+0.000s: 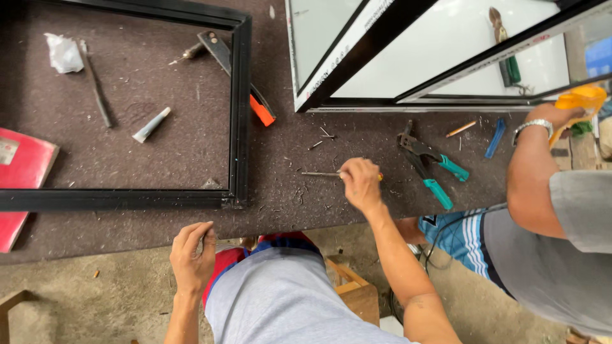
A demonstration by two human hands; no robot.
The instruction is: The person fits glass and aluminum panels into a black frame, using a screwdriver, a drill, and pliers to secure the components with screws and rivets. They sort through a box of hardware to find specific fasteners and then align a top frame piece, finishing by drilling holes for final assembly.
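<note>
Right hand gripping screwdriver, shaft pointing left, flat on brown surface just right of black frame. Left hand loosely curled, empty, at surface edge.

Workshop, black metal frame on worktable, pliers, scattered screws

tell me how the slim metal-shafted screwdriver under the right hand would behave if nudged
The slim screwdriver looks stiff and light, with a thin straight shaft. Lying flat on the rough dark tabletop, it might roll, though that texture probably slows it. The right hand covers its handle.
</note>
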